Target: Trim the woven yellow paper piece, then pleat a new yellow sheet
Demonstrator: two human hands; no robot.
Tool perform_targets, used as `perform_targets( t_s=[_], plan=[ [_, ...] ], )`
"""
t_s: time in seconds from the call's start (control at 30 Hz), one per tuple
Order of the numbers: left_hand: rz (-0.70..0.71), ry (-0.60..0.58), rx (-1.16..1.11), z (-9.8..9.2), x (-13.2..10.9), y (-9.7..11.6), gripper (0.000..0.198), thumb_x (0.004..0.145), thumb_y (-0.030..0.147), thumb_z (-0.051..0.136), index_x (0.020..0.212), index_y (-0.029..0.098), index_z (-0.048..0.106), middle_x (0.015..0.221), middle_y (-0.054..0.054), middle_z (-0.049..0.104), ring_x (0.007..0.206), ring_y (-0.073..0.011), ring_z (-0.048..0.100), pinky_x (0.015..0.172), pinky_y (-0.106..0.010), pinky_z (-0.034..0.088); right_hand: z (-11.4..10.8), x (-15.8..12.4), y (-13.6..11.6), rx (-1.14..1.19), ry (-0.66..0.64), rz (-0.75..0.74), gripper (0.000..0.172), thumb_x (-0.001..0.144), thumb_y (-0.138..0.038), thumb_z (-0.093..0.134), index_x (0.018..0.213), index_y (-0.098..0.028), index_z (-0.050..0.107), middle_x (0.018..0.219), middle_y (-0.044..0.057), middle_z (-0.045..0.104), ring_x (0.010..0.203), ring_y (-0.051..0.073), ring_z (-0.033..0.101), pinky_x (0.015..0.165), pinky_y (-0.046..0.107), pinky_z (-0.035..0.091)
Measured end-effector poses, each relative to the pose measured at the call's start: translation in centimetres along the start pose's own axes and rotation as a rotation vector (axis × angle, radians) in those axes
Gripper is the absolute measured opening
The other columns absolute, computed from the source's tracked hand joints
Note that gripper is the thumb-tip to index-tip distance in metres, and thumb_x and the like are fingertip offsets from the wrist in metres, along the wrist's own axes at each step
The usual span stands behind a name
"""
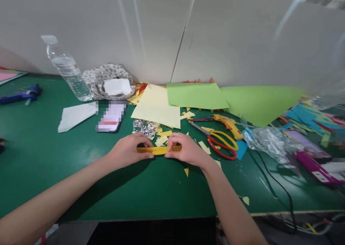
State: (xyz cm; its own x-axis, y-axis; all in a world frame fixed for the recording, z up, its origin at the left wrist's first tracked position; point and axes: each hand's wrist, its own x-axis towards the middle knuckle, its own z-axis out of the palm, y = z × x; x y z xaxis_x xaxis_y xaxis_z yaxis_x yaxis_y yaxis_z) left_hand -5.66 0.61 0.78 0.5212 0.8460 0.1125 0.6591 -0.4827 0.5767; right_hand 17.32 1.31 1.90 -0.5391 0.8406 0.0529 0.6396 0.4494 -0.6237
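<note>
A narrow folded strip of yellow paper (159,150) stretches between my two hands, just above the green table. My left hand (131,149) pinches its left end between thumb and fingers. At the other end, my right hand (184,148) grips the strip, thumb below and fingertips on top. Pale yellow paper scraps (161,140) lie right behind the strip. Beyond them is a small clear bag of googly eyes (145,127), partly under a pale yellow sheet (159,106). Scissors with red and yellow handles (222,144) rest to the right of my right hand.
A yellow glue gun (229,125) lies behind the scissors, its black cord (277,180) running to the front edge. Green sheets (198,95) lean at the back wall. A water bottle (68,72), a phone (111,117) and a blue glue gun (23,95) are on the left.
</note>
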Motion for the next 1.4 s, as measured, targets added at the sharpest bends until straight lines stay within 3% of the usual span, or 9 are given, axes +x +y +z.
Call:
perform_targets(
  t_s=[0.17, 0.37, 0.57, 0.8, 0.97, 1.1, 1.17, 1.27, 1.4],
  plan=[
    [0.029, 0.016, -0.065, 0.2, -0.1, 0.4, 0.015, 0.075, 0.036, 0.063, 0.075, 0.021, 0.065, 0.079, -0.001, 0.063, 0.076, -0.0153, 0.057, 0.064, -0.026, 0.045, 0.3, 0.1, 0.0, 0.132, 0.0, 0.068, 0.014, 0.067, -0.021, 0.07, 0.076, -0.02, 0.06, 0.071, -0.002, 0.056, 0.063, 0.011, 0.051, 0.058, 0.024, 0.04],
    [0.03, -0.004, -0.173, 0.4, -0.2, 0.5, 0.012, 0.08, 0.028, 0.058, 0.078, 0.021, 0.067, 0.077, 0.0, 0.065, 0.069, -0.0118, 0.059, 0.061, -0.022, 0.046, 0.4, 0.2, 0.3, 0.095, -0.012, 0.028, 0.006, 0.073, -0.026, 0.066, 0.076, -0.022, 0.07, 0.078, 0.001, 0.061, 0.066, 0.013, 0.053, 0.058, 0.027, 0.041],
    [0.093, 0.114, 0.006, 1.0, -0.3, -0.2, 0.018, 0.084, 0.023, 0.05, 0.083, 0.023, 0.068, 0.079, 0.0, 0.066, 0.07, -0.0122, 0.061, 0.061, -0.024, 0.047, 0.6, 0.1, 0.2, -0.051, 0.059, -0.016, 0.009, 0.078, -0.028, 0.062, 0.078, -0.023, 0.069, 0.08, 0.0, 0.063, 0.065, 0.012, 0.055, 0.058, 0.026, 0.04],
    [0.2, 0.192, 0.154, 1.3, -0.5, -0.6, 0.024, 0.09, 0.025, 0.042, 0.09, 0.021, 0.066, 0.084, -0.002, 0.066, 0.077, -0.0139, 0.061, 0.068, -0.026, 0.05, 1.4, 0.2, -1.2, -0.356, 0.195, -0.143, 0.018, 0.082, -0.035, 0.057, 0.083, -0.02, 0.067, 0.083, 0.004, 0.064, 0.08, 0.017, 0.056, 0.065, 0.028, 0.041],
    [0.269, 0.313, 0.212, 1.4, -0.4, -0.7, 0.022, 0.09, 0.024, 0.044, 0.09, 0.018, 0.065, 0.082, -0.004, 0.066, 0.075, -0.0143, 0.06, 0.068, -0.028, 0.05, 2.7, 0.6, -2.1, -0.54, 0.225, -0.272, 0.025, 0.091, -0.026, 0.041, 0.1, -0.017, 0.063, 0.087, 0.007, 0.064, 0.084, 0.019, 0.054, 0.072, 0.032, 0.037],
    [0.312, 0.399, 0.187, 1.6, -0.3, -0.8, 0.017, 0.088, 0.022, 0.048, 0.09, 0.019, 0.065, 0.082, -0.002, 0.067, 0.078, -0.013, 0.061, 0.072, -0.026, 0.051, 2.9, 0.9, -2.2, -0.614, 0.253, -0.27, 0.026, 0.092, -0.02, 0.036, 0.091, -0.017, 0.062, 0.082, 0.006, 0.063, 0.078, 0.018, 0.052, 0.067, 0.032, 0.033],
    [0.291, 0.416, 0.159, 1.6, -0.3, -0.7, 0.016, 0.085, 0.027, 0.053, 0.092, 0.019, 0.064, 0.086, -0.004, 0.068, 0.081, -0.0142, 0.061, 0.074, -0.027, 0.052, 2.8, 0.9, -2.0, -0.606, 0.279, -0.251, 0.024, 0.092, -0.02, 0.038, 0.086, -0.017, 0.061, 0.08, 0.005, 0.063, 0.076, 0.017, 0.052, 0.065, 0.031, 0.032],
    [0.205, 0.419, 0.103, 1.3, -0.2, -0.8, 0.03, 0.079, 0.038, 0.06, 0.1, 0.017, 0.062, 0.094, -0.007, 0.067, 0.086, -0.0175, 0.062, 0.076, -0.031, 0.053, 2.5, 0.8, -1.5, -0.576, 0.328, -0.225, 0.022, 0.091, -0.02, 0.04, 0.085, -0.017, 0.062, 0.079, 0.004, 0.063, 0.076, 0.016, 0.053, 0.065, 0.03, 0.032],
    [0.049, 0.412, -0.069, 0.6, 0.0, -1.1, 0.034, 0.075, 0.042, 0.062, 0.099, 0.018, 0.064, 0.095, -0.006, 0.069, 0.081, -0.0178, 0.064, 0.072, -0.03, 0.054, 2.3, 0.8, -1.0, -0.555, 0.401, -0.195, 0.022, 0.091, -0.022, 0.042, 0.086, -0.017, 0.063, 0.077, 0.004, 0.063, 0.073, 0.015, 0.053, 0.063, 0.028, 0.031]
  ],
)
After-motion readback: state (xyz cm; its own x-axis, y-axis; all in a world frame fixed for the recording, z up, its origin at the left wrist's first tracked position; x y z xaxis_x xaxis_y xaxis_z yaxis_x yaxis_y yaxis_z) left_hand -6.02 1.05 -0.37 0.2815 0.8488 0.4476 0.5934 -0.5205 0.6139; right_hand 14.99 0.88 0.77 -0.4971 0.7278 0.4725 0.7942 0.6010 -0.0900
